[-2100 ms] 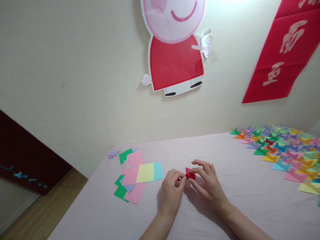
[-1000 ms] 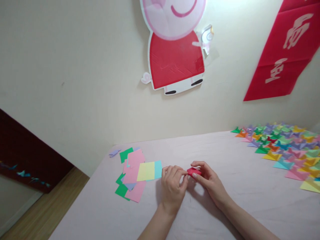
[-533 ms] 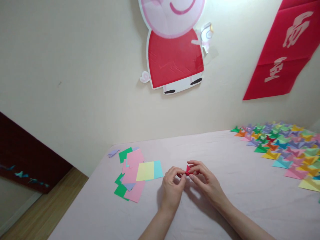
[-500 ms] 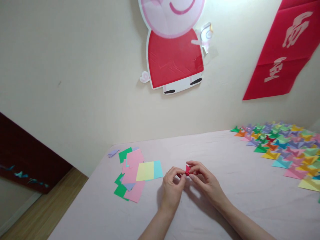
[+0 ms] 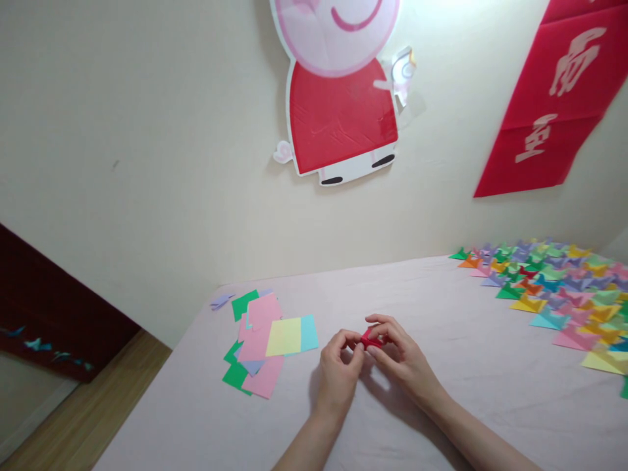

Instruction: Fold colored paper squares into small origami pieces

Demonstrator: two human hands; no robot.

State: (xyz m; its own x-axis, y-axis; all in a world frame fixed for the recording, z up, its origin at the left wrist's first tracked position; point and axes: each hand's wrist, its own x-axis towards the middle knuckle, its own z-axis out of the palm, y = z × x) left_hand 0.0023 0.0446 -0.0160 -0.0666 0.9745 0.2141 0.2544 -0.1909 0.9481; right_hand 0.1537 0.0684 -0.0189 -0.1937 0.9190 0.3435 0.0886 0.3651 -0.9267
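Observation:
A small piece of folded red paper (image 5: 371,339) is held between my two hands, just above the pale cloth. My left hand (image 5: 339,362) pinches its left end between thumb and fingertips. On the other side, my right hand (image 5: 398,350) grips the paper with thumb and bent fingers, its index finger raised over the top. The fingers cover much of the paper, so its full shape is hidden.
Loose coloured paper sheets (image 5: 284,337) lie to the left, with a folded purple piece (image 5: 222,301) behind them. Many folded paper figures (image 5: 549,318) stand in rows at the right. A pale cloth (image 5: 196,418) covers the surface, which meets the wall (image 5: 147,216) at the back.
The red paper has tilted and sits lower between the fingers, its upright point now leaning. Both hands have stayed nearly in place, with small finger shifts.

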